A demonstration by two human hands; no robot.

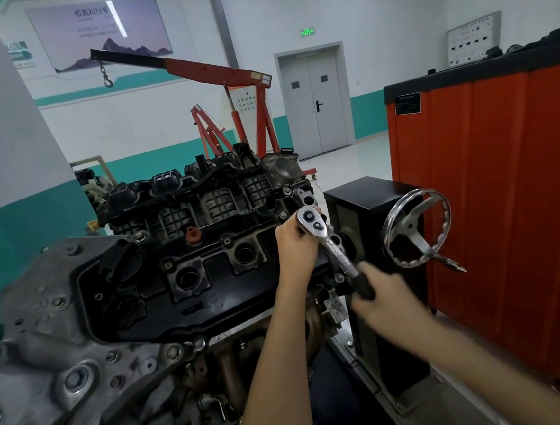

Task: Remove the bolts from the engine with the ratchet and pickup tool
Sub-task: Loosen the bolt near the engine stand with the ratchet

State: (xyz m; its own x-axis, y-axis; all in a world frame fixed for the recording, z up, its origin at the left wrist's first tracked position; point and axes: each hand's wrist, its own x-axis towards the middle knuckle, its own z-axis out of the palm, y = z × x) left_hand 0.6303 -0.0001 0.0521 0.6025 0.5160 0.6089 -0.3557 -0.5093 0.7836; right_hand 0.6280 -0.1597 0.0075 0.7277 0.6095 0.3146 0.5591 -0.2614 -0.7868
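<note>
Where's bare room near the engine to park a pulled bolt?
Flat top of the black box stand, between the engine's right end and the orange cabinet, looks bare. Also the smooth front strip of the black valve cover, below the plug wells. Crowded: around the chrome ratchet, left hand at its head, right hand on its handle.

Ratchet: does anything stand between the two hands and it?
Nothing visible does. The right hand grips the ratchet by its black handle, and the left hand holds it beside the head. The bolt under the head is hidden.
</note>
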